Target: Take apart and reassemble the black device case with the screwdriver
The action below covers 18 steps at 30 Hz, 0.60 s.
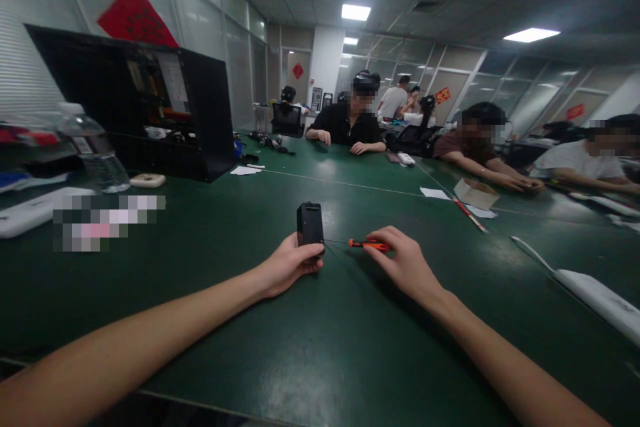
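My left hand (290, 265) is closed around the lower part of a black box-shaped device (311, 225), thumb across its front, holding it upright over the green table. What kind of device it is I cannot make out. In my right hand (400, 253) is an orange and black screwdriver (367, 244), gripped by its handle between thumb and fingers. Its thin shaft points left, level, and the tip is at the right side of the black device. Whether the tip sits in a screw is too small to tell.
On the left stand an open black computer case (207, 113) and a plastic water bottle (97, 153). A white power strip (600, 297) lies at the right. Farther back are a small cardboard box (476, 193) and several people around the green table (240, 353).
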{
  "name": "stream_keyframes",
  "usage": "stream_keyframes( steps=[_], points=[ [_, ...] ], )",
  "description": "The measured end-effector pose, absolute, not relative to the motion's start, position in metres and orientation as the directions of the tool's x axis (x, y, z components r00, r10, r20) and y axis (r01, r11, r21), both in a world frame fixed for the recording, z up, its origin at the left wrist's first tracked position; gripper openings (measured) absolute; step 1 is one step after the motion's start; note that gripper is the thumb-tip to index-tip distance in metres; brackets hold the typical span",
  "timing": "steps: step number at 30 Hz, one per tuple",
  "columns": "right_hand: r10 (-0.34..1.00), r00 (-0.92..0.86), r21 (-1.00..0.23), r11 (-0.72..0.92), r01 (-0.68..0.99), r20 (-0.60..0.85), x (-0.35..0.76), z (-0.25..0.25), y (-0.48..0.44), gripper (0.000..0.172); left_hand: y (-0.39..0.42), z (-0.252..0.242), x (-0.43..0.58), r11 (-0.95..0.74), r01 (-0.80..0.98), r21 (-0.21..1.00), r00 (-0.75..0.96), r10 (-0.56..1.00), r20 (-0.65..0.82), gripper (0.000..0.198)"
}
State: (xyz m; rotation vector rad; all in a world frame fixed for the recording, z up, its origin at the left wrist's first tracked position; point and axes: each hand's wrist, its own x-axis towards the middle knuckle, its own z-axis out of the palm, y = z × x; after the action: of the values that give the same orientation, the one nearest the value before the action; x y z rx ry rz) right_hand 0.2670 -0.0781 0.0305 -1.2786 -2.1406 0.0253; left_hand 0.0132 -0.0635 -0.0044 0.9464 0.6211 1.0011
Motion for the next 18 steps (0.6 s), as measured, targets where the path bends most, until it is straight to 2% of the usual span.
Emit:
stream_keyframes(
  steps=[3,5,10,13,18],
  points=[
    [0.698,-0.211,-0.421,0.615,0.666,0.684,0.26,0.04,-0.091,0.012,-0.064,-0.003,0.013,0.22,-0.407,0.886,0.45,0.893,-0.016,0.032],
    [0.636,-0.168,-0.425,0.665,0.614,0.753,0.257,0.045,-0.1,0.015,-0.065,-0.003,0.013,0.229,-0.402,0.887,0.452,0.891,-0.025,0.031],
    [0.406,-0.259,-0.244,0.838,0.488,0.877,0.25,0.054,-0.12,0.026,-0.066,-0.003,0.012,0.246,-0.416,0.876,0.431,0.901,-0.048,0.031],
    [0.373,-0.303,-0.207,0.862,0.463,0.877,0.245,0.055,-0.125,0.027,-0.066,-0.002,0.012,0.237,-0.412,0.88,0.424,0.905,-0.046,0.034],
    [0.432,-0.312,-0.23,0.825,0.516,0.846,0.242,0.053,-0.124,0.019,-0.068,0.0,0.013,0.221,-0.404,0.887,0.416,0.909,-0.037,0.038]
  ],
)
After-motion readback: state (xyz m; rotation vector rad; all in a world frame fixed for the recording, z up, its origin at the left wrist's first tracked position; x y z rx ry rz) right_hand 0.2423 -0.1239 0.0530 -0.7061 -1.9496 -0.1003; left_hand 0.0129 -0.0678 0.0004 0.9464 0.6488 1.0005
